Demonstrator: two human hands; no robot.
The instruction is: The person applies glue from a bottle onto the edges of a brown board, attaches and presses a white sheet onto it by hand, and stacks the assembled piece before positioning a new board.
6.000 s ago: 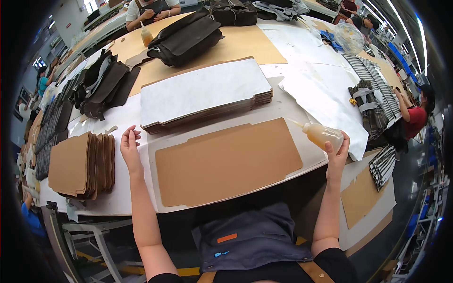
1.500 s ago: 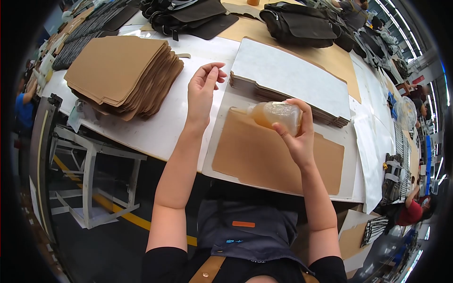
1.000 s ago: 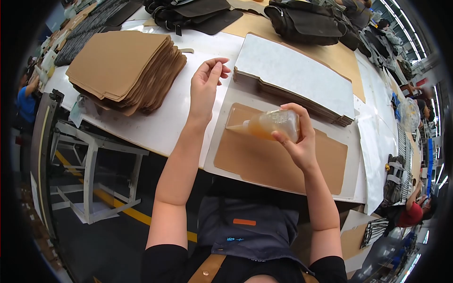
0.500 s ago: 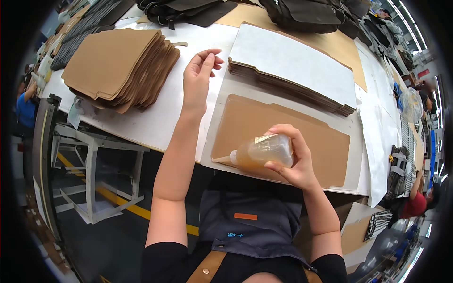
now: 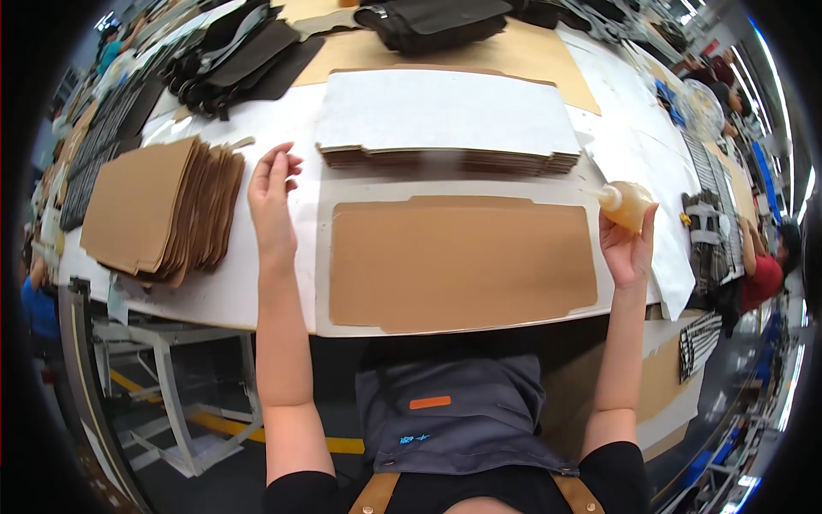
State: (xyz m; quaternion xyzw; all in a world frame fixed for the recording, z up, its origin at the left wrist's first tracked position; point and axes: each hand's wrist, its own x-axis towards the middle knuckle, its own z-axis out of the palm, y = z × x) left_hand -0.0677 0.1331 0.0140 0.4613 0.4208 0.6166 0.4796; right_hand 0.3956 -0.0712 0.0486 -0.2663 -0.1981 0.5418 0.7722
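My right hand (image 5: pixel 629 253) grips a translucent squeeze bottle (image 5: pixel 632 206) with yellowish liquid inside. Its narrow nozzle points left, and the bottle is held up past the right end of a flat brown cardboard panel (image 5: pixel 462 265). That panel lies on a pale grey board (image 5: pixel 368 193) at the table's front edge. My left hand (image 5: pixel 276 201) hovers over the white table, left of the board, with loosely bent fingers slightly apart and nothing visible in them. Behind the panel sits a stack of cardboard pieces with a white top sheet (image 5: pixel 449 111).
To the left stands a thick pile of brown cardboard pieces (image 5: pixel 141 206). Black bags (image 5: pixel 437 21) lie at the back on tan sheet material (image 5: pixel 565 73). White paper (image 5: pixel 672 248) hangs over the right edge. A co-worker in a red shirt (image 5: pixel 762 278) is at far right.
My right hand has carried the bottle from above the panel's left part to past its right end, raising it. My left hand stays beside the board. The camera view has turned.
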